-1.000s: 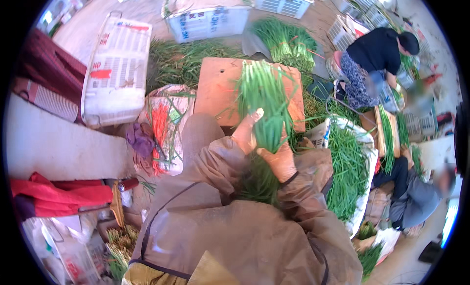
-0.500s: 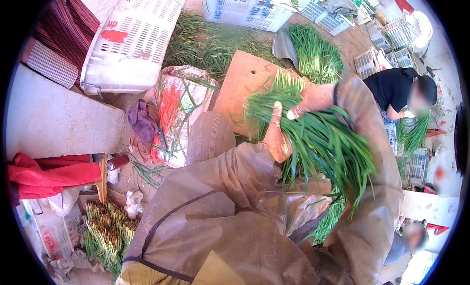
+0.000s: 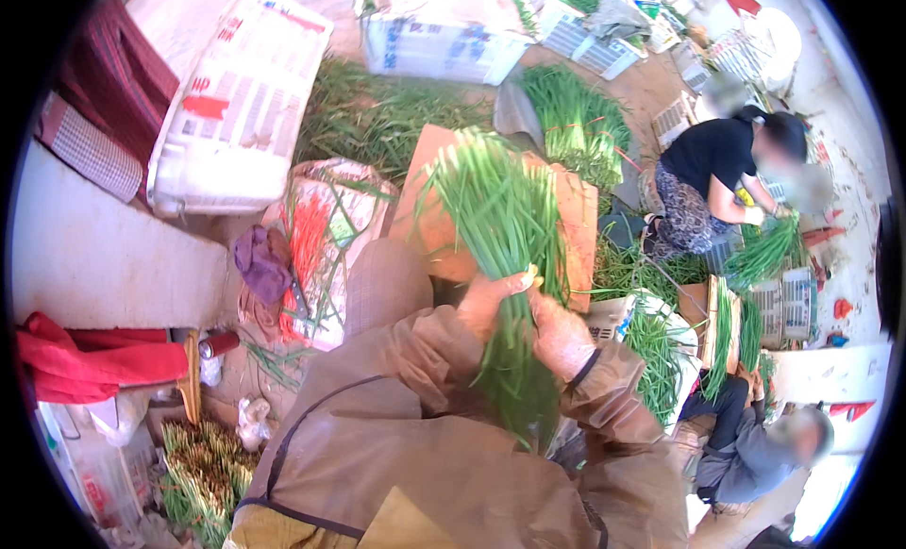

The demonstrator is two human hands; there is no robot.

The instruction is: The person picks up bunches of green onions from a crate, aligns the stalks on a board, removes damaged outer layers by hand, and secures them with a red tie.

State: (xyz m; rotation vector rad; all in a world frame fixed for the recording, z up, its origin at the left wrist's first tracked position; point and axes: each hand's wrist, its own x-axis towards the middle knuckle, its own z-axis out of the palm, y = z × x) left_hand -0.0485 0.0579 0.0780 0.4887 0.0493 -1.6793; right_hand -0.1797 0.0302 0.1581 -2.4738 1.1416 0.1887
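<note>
Shows green on leaves (image 3: 500,214), orange-tan on board (image 3: 578,219), brown on sleeves (image 3: 613,393), purple on rag (image 3: 262,264), mottled print on trousers (image 3: 681,209).

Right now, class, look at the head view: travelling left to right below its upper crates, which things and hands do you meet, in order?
Red cloth → purple cloth → thin red strips → left hand → right hand → loose green leaves at right → co-worker's grey top.
</note>
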